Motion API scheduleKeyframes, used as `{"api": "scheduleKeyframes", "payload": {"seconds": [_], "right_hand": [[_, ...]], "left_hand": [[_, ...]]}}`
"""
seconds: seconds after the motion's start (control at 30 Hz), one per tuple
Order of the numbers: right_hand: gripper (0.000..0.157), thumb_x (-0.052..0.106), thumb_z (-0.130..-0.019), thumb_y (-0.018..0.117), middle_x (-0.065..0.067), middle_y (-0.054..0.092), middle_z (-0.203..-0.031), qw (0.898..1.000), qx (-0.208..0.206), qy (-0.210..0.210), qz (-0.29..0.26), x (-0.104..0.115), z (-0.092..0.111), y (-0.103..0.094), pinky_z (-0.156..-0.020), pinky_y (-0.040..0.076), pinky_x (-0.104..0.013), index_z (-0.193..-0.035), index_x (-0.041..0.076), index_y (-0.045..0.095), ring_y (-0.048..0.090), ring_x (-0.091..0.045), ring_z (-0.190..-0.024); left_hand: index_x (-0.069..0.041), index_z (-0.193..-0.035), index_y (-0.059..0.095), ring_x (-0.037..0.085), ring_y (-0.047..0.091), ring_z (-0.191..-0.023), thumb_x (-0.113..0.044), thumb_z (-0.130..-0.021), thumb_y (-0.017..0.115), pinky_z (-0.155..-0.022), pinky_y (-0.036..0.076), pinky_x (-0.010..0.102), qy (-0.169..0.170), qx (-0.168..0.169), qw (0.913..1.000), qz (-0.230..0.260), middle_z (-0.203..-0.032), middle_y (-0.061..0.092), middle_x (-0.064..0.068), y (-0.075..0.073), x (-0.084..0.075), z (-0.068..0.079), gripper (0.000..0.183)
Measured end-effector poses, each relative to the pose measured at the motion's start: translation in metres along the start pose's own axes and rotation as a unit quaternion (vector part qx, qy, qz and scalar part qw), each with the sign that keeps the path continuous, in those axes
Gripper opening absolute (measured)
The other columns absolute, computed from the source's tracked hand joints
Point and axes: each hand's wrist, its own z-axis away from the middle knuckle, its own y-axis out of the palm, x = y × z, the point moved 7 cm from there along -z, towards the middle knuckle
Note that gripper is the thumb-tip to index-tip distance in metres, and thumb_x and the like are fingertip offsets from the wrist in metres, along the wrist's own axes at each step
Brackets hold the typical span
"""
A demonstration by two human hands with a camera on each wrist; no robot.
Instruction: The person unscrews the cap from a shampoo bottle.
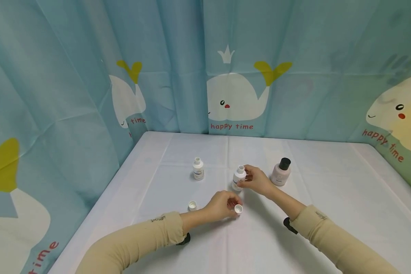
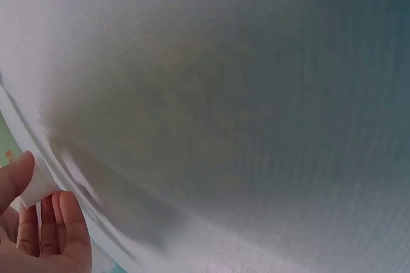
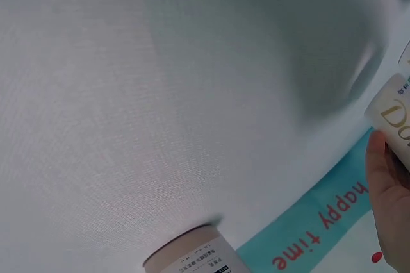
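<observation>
1. Two hands of mine, the left hand (image 1: 222, 205) and the right hand (image 1: 259, 182), reach from beige sleeves (image 1: 133, 238) over the white, cloth-covered table (image 1: 346, 182).
2. With the left I pinch a small, round white cap (image 1: 238, 209) between thumb and fingers, its hollow side facing up toward me.
3. With the right I grip a white plastic bottle with a printed label (image 1: 239, 176), its narrow neck uncovered; I cannot tell whether its base touches the table.
4. The cap I hold is apart from that bottle and nearer to me.
5. Another round white cap (image 1: 192, 206) lies hollow side up beside my left wrist.
6. Another white plastic bottle, also labelled and capless (image 1: 198, 168), stands upright to the left of the gripped one, well apart from it.
7. A pale pink bottle with a black cap (image 1: 281, 174) stands near my right hand, on its right side.
8. Behind the table hangs a blue curtain (image 1: 178, 57) printed with white whales and red "happy time" lettering.
</observation>
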Motion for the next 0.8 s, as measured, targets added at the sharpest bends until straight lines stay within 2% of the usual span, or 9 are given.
{"api": "scheduleKeyframes", "payload": {"seconds": [0.43, 0.67, 0.8], "right_hand": [[0.045, -0.001, -0.082, 0.069, -0.031, 0.058, -0.116, 1.0, -0.007, 0.026, 0.007, -0.007, -0.016, -0.002, -0.087, 0.054, -0.044, -0.12, -0.014, 0.048, 0.06, -0.043, -0.106], [0.047, -0.002, -0.081, 0.069, -0.031, 0.057, -0.118, 0.999, -0.007, 0.032, 0.018, -0.008, -0.025, -0.001, -0.088, 0.054, -0.044, -0.121, -0.015, 0.047, 0.058, -0.044, -0.109], [0.048, -0.001, -0.082, 0.069, -0.03, 0.056, -0.121, 0.999, -0.007, 0.048, 0.021, -0.011, -0.03, 0.0, -0.091, 0.053, -0.044, -0.123, -0.014, 0.046, 0.057, -0.043, -0.112]], "left_hand": [[0.003, -0.088, 0.068, 0.008, 0.057, -0.069, 0.012, -0.066, 0.076, -0.061, 0.046, 0.011, -0.011, 0.01, 0.9999, 0.007, -0.087, 0.069, 0.014, 0.002, 0.008, -0.007, 0.025], [0.004, -0.087, 0.067, 0.006, 0.054, -0.067, 0.014, -0.064, 0.076, -0.061, 0.046, 0.012, -0.018, 0.009, 0.9998, 0.001, -0.085, 0.068, 0.015, 0.0, 0.011, -0.01, 0.026], [0.004, -0.088, 0.067, 0.006, 0.054, -0.068, 0.013, -0.064, 0.076, -0.062, 0.045, 0.011, -0.027, 0.015, 0.9995, 0.002, -0.085, 0.069, 0.015, -0.001, 0.012, -0.011, 0.027]]}}
